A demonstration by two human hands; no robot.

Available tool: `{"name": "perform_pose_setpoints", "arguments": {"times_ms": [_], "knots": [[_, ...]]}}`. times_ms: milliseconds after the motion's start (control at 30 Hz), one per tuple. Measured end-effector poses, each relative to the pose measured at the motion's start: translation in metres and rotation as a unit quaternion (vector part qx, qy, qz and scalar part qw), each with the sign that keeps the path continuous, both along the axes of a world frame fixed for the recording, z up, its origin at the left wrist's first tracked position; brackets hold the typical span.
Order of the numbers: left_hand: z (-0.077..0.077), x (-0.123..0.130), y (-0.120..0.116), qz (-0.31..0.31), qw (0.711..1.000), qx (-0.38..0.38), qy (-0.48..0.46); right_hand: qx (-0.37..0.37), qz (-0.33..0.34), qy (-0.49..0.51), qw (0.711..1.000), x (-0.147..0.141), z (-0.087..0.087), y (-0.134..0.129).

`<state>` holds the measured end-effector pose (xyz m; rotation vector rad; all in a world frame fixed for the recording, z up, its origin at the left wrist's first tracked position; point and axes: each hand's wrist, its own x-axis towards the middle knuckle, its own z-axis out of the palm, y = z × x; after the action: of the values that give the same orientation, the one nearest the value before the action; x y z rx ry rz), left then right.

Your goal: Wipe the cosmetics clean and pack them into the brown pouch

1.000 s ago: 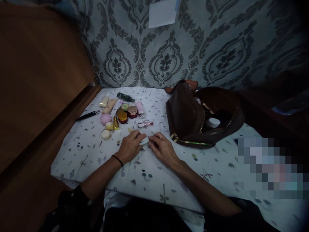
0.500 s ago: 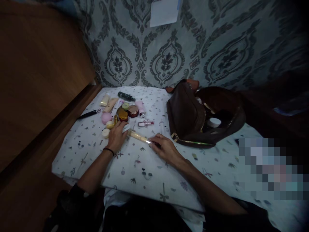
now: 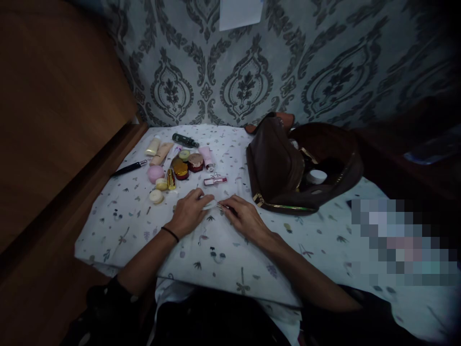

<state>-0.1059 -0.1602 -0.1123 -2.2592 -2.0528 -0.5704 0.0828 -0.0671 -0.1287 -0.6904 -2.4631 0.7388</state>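
My left hand (image 3: 189,211) is closed around a whitish item (image 3: 209,205) that shows between its thumb and fingers. My right hand (image 3: 241,214) pinches a small, dark and shiny piece (image 3: 222,206), mostly covered by the fingers. The fingertips of both hands almost meet over the patterned sheet. Beyond them lie a lipstick-like tube (image 3: 215,181), a gold tube (image 3: 171,179), a gold-lidded jar (image 3: 180,169), a brown-red jar (image 3: 195,162) and a pink tube (image 3: 206,158).
An open brown bag (image 3: 273,168) with a white-lidded jar (image 3: 317,177) stands at the right. A pink round item (image 3: 155,174), a black pen (image 3: 129,168), a green bottle (image 3: 185,140) and cream tubes lie at the left. Wooden furniture (image 3: 65,96) borders the left side.
My left hand has moved right, close to my right hand. The long pale-gold item that stretched between the hands no longer shows at length. The view has shifted slightly.
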Motion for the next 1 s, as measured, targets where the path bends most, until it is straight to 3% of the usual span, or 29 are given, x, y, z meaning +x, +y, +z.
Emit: {"name": "perform_pose_setpoints", "arguments": {"times_ms": [233, 400, 500, 667, 767, 867, 1000], "knots": [[0.003, -0.033, 0.001, 0.139, 0.990, 0.001, -0.017, 0.012, -0.011, -0.009, 1.000, 0.000, 0.003, -0.003], [0.003, -0.041, 0.002, 0.166, 0.985, 0.028, -0.035, 0.038, -0.015, -0.036, 0.998, 0.001, 0.003, -0.004], [0.003, -0.035, 0.001, 0.133, 0.989, 0.054, -0.046, 0.046, -0.039, -0.055, 0.997, -0.001, 0.000, -0.004], [0.001, -0.007, -0.002, -0.040, 0.998, 0.051, -0.023, 0.023, -0.041, -0.033, 0.998, -0.003, -0.002, -0.004], [0.000, 0.005, -0.001, -0.066, 0.998, 0.019, 0.007, 0.003, -0.025, -0.018, 1.000, -0.003, 0.000, -0.003], [0.000, 0.000, 0.001, -0.005, 1.000, 0.005, 0.004, -0.029, -0.024, -0.007, 0.999, -0.002, 0.002, -0.001], [0.003, -0.024, 0.002, 0.109, 0.992, 0.045, -0.035, -0.095, -0.033, 0.025, 0.995, -0.001, 0.007, 0.001]]}}
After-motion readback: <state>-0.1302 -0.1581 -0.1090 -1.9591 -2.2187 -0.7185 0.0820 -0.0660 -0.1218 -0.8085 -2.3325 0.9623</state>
